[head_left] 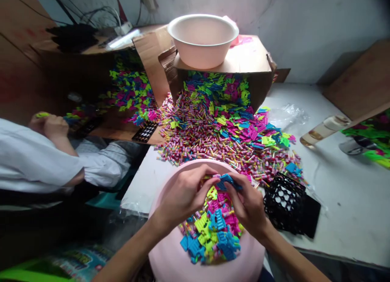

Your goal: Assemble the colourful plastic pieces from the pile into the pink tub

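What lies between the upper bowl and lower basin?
Head view: a carton of bright plastic pieces, then a heap of striped pieces reaching the basin.

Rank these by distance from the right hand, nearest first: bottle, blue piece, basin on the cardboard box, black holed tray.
From the right hand:
1. Blue piece, in its fingers.
2. Black holed tray, just to the right.
3. Bottle, farther right.
4. Basin, at the back, on the cardboard box.

Left hand (185,192): bare, slim-fingered. Right hand (251,205): likewise. Left forearm (134,247), seven o'clock, and right forearm (292,251), nearer five: bare, slender, tapering wristward. Navy cloth (266,275), five o'clock: narrow sliver, possibly trousers.
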The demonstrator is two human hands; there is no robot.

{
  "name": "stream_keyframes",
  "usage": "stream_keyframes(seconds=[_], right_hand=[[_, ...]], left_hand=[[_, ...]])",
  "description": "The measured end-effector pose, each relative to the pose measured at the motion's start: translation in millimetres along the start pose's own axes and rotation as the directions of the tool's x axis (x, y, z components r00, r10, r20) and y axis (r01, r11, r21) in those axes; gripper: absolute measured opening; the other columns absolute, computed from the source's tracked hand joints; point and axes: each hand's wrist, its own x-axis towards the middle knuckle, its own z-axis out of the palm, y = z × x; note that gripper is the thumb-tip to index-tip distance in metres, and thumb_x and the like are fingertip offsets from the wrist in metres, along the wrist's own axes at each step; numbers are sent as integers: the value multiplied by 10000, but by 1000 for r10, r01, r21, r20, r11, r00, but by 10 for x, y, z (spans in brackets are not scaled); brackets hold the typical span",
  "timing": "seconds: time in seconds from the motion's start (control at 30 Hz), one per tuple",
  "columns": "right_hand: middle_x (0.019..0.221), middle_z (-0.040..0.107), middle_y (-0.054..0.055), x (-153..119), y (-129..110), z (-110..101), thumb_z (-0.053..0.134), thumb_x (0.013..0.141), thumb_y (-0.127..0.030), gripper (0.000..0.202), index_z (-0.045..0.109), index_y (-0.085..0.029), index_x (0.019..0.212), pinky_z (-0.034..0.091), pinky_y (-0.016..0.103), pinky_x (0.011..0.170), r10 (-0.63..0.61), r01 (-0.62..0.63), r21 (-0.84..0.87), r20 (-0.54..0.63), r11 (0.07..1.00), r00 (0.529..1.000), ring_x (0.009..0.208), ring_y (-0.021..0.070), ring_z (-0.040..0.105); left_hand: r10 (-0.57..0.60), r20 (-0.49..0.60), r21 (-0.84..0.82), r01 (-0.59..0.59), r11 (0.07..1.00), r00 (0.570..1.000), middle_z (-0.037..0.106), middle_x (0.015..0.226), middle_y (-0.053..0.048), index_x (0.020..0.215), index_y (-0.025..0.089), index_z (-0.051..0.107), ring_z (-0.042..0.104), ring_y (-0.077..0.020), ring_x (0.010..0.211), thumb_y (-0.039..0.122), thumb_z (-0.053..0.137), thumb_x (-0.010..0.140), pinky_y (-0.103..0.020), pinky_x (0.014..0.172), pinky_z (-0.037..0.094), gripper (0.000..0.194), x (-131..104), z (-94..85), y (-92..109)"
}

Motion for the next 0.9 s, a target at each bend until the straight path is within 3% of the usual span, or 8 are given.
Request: stream_keyframes(seconds=[0.13,0.27,0.33,0.5,0.6,0.7,0.8,0.9], right_hand=[[1013,712,31,-36,35,15,558,960,-87,271,584,-217,1197,567,216,834,-29,29,-6,-18,1000,999,884,142,717],[1030,718,37,-37,34,-28,546,957,-77,283,571,-214,1203,566,218,845,-93,92,25,67,995,993,913,147,719],[1018,719,37,-44,37,-34,545,959,-87,270,572,-215,1196,568,221,830,-93,91,27,92,996,991,897,148,719],[988,718,24,-95,54,22,554,973,-141,217,591,-231,1168,576,242,795,40,-43,27,92,999,995,857,152,715],[1001,719,21,-86,32,57,564,983,-187,190,603,-246,1159,583,268,791,142,-143,44,43,989,989,857,162,713],[1071,723,40,-38,10,48,548,997,-208,218,604,-253,1202,581,315,846,174,-176,59,44,983,984,934,187,712],[1106,724,50,-7,20,-3,528,1002,-188,243,594,-245,1228,578,312,843,128,-139,84,127,987,984,941,188,717],[1105,724,51,-15,45,-52,516,998,-159,262,575,-233,1242,571,289,831,52,-75,116,192,990,980,940,178,716]], left_hand=[[-19,-62,4,19,1000,998,705,930,-12,1083,181,631,674,-124,839,203,548,1010,-214,768,490,113,-53,66,19],[-66,169,-55,76,996,983,706,857,-2,979,183,665,657,-123,732,274,567,1002,-222,670,478,135,29,-107,-1],[-63,220,-62,78,995,974,705,839,-4,956,179,672,652,-125,710,284,584,992,-222,643,473,141,76,-194,-31],[-16,186,-10,18,1000,982,715,868,-25,992,173,654,664,-145,742,245,549,1005,-242,666,494,129,9,-94,-71],[59,-16,166,-56,984,998,718,937,-65,1093,154,631,681,-184,838,211,516,1015,-290,758,526,150,-112,121,-48],[123,-176,276,-71,959,977,717,979,-90,1153,137,611,686,-209,910,191,529,1007,-318,820,533,176,-187,249,-18],[82,-131,120,-66,991,988,723,1017,-61,1142,168,615,691,-175,937,175,523,1012,-276,848,524,159,-176,185,-11],[-2,13,-20,2,1000,1000,731,974,-36,1107,192,651,694,-153,859,222,525,1018,-240,771,524,157,-113,10,-38]])
